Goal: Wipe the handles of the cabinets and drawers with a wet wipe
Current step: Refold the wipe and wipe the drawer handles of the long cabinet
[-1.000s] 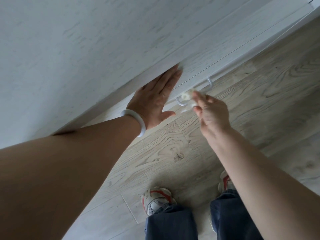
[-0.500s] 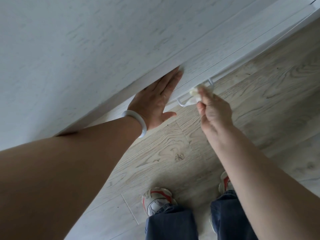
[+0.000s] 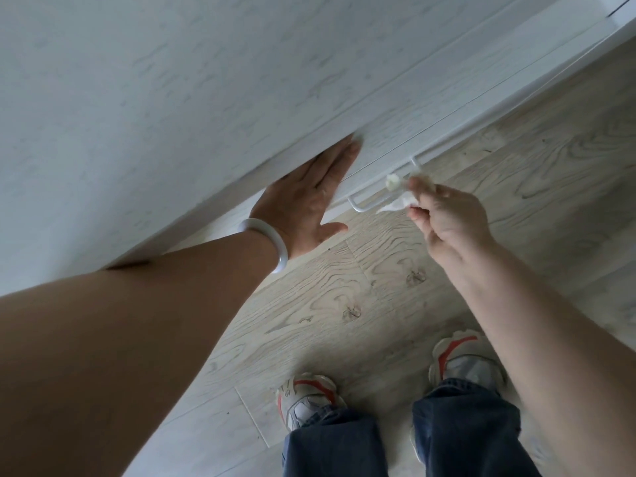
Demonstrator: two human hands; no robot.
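Left hand (image 3: 311, 197) flat, fingers straight and together, pressed against white drawer front (image 3: 395, 132). At three o'clock of it, right hand (image 3: 447, 215) pinching crumpled wet wipe (image 3: 399, 197) against white handle (image 3: 370, 201), near handle's right end. White bangle (image 3: 272, 242) on left wrist. Sneakers (image 3: 306, 397) at six o'clock on wood floor (image 3: 344, 304).

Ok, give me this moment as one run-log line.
step: wiping drawer handle | right hand: pinches wet wipe against handle | left hand: flat on drawer front
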